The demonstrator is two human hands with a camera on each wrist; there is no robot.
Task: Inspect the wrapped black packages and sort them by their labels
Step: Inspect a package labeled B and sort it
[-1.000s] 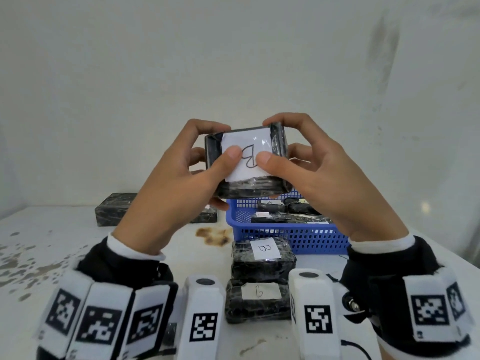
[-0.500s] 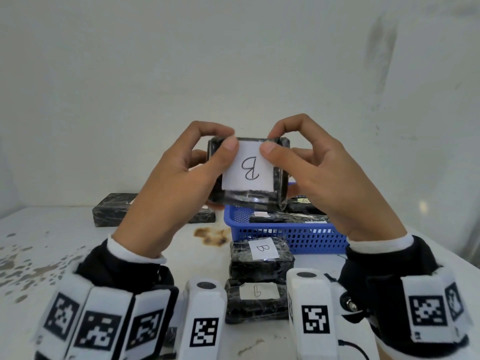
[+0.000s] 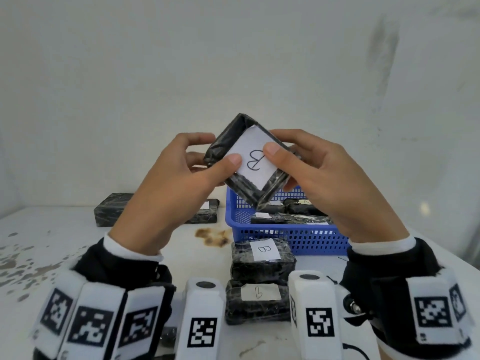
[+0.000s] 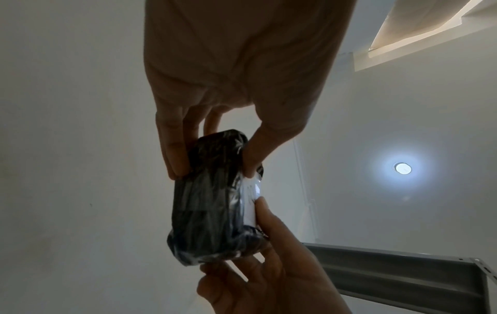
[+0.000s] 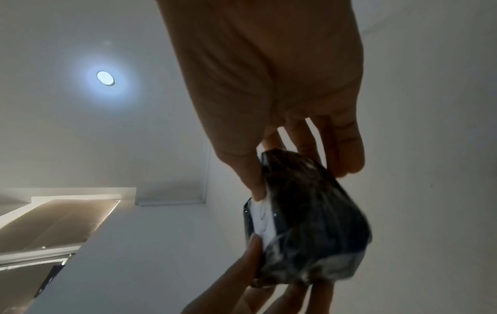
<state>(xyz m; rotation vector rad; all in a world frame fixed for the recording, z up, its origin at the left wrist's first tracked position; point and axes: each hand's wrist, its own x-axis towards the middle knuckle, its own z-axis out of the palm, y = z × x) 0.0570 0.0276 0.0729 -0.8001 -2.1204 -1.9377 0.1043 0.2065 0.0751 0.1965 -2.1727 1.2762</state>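
1. Nearest on counter: two wrapped pkgs in a row, front pkg w/ unclear mark, next pkg labelled "B".
2. Above them, held up mid-air: black package, tilted corner-down, white "B" label facing head cam.
3. Left hand pinching pkg's left side, thumb on label edge, fingers curled behind; right hand same on right side.
4. Behind: blue basket w/ more pkgs inside; two more pkgs far left on counter.
5. Step, prob.: label check. Reads B.
6. Next calls for: lowering to B row near front, label up, one hand enough.
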